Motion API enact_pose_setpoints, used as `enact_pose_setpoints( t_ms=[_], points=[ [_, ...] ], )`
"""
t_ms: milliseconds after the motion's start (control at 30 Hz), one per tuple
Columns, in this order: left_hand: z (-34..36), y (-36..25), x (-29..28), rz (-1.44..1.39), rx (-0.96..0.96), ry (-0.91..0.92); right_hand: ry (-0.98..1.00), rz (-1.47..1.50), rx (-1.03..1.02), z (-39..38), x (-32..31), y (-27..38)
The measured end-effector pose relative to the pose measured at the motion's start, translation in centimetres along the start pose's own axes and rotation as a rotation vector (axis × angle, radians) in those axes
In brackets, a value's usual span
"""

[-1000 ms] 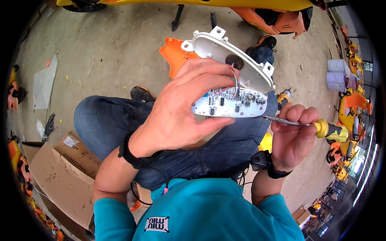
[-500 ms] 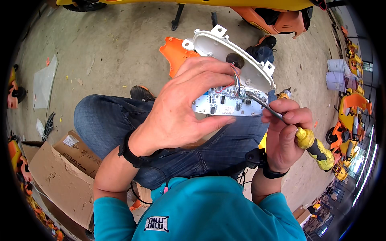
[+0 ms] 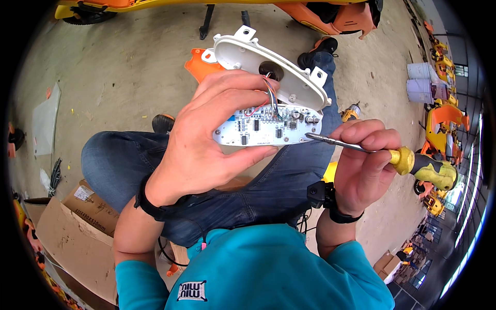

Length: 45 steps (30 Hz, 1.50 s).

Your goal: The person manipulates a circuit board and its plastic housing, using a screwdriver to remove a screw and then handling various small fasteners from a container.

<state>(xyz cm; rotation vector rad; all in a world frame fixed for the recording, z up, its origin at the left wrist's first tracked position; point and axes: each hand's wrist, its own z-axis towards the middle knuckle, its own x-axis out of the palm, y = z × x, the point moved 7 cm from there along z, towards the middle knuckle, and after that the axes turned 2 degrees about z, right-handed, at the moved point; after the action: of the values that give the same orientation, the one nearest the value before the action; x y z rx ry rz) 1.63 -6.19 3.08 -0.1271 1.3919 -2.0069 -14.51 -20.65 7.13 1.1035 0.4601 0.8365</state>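
- Circuit board (image 3: pixel 266 136) lies between thumb and fingers of the left hand (image 3: pixel 199 133), thumb along its lower edge.
- Left fingers, curved partway open, hold it beside coloured wires (image 3: pixel 273 98).
- Right hand (image 3: pixel 368 166) grips a screwdriver (image 3: pixel 404 160), tip at the board's right end; contact unclear.

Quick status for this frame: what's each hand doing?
Left hand: closed, holding the white circuit board.
Right hand: closed, holding the yellow-and-black screwdriver, tip toward the board.
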Motion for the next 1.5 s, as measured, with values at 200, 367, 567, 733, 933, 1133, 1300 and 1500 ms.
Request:
enact_pose_setpoints(
  t_ms=[200, 367, 567, 733, 933, 1133, 1300, 1500],
  points=[
    [0.1, -0.2, 0.1, 0.053, 0.0, 0.025, -0.047, -0.085, -0.055, -0.2, -0.2, 0.6],
    [0.2, -0.2, 0.1, 0.069, 0.002, 0.04, -0.019, -0.167, -0.032, -0.4, 0.0, 1.1],
    [0.2, -0.2, 0.1, 0.082, -0.009, 0.05, 0.033, -0.179, -0.045, -0.6, 0.5, 1.3],
    [0.0, -0.1, 0.2, 0.062, -0.018, 0.04, 0.075, -0.162, -0.06, -0.7, 0.8, 1.5],
    [0.1, -0.2, 0.2, 0.069, -0.001, 0.039, 0.075, -0.165, -0.066, -0.6, 0.8, 1.6],
    [0.0, -0.2, 0.2, 0.075, 0.014, 0.031, 0.075, -0.215, -0.09, -0.7, 1.2, 1.6],
    [-0.1, -0.3, 0.0, 0.095, 0.023, 0.014, 0.058, -0.257, -0.087, -1.0, 1.1, 1.2],
    [-0.2, -0.5, 0.1, 0.152, 0.065, -0.025, 0.064, -0.282, -0.082, -0.9, 1.5, 0.9]
  ],
)
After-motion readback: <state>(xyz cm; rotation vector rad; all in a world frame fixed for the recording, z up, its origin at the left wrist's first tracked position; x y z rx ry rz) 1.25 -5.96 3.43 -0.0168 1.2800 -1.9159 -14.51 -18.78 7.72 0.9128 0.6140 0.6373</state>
